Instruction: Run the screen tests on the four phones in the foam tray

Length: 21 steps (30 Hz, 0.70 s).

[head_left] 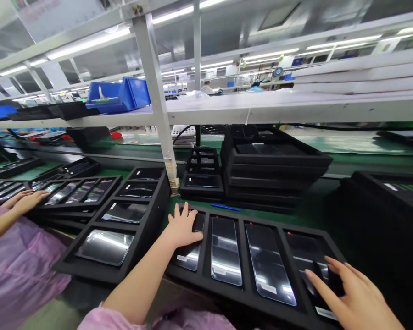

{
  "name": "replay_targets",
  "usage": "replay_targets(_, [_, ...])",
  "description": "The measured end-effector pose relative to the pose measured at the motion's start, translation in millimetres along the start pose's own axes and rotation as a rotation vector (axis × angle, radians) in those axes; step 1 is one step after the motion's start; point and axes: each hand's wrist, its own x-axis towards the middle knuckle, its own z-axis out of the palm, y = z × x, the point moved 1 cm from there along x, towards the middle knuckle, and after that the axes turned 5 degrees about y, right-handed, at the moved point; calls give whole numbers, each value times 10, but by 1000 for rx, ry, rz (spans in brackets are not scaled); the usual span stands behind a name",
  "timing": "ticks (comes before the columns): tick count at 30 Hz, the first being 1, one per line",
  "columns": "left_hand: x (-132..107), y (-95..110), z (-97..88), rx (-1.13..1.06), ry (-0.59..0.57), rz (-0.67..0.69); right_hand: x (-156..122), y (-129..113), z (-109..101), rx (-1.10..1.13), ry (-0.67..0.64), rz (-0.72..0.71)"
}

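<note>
A black foam tray (206, 256) in front of me holds several glossy phone screen panels in separate slots. My left hand (184, 229) lies with fingers spread over the upper part of the leftmost screen panel (189, 256). At the right end, my right hand (359, 291) is over the rightmost screen panel (304, 250), thumb and fingers apart; dark shapes under the fingertips may be their reflection. Between the hands lie two more panels, a narrower-looking screen panel (225, 250) and another screen panel (270, 261), each with a white label near its lower end.
Left of me stands another tray of screens (142, 229). A co-worker's hands (29, 199) rest at a tray farther left. Stacked black trays (268, 169) stand behind, near a blue pen (225, 207). A white post (158, 101) and shelf edge (289, 112) cross ahead.
</note>
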Motion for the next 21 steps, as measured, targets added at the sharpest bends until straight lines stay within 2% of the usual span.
replay_targets(5, [19, -21, 37, 25, -1, 17, 42, -107, 24, 29, -19, 145])
replay_targets(9, [20, 10, 60, 76, 24, -10, 58, -493, -115, 125, 53, 42])
replay_targets(10, [16, 17, 61, 86, 33, -21, 65, -612, -152, 177, 34, -5])
replay_targets(12, [6, 16, 58, 108, 58, -38, 80, -834, -186, 235, -116, -75])
replay_targets(14, [-1, -4, 55, 132, 87, -38, 94, -1006, -164, 195, -301, -112])
replay_targets(16, [4, -32, 56, 156, 111, -18, 110, -1128, -114, 113, -408, -118])
replay_targets(21, [76, -61, 72, 191, 167, -1, 150, -1315, -39, 85, -393, -79])
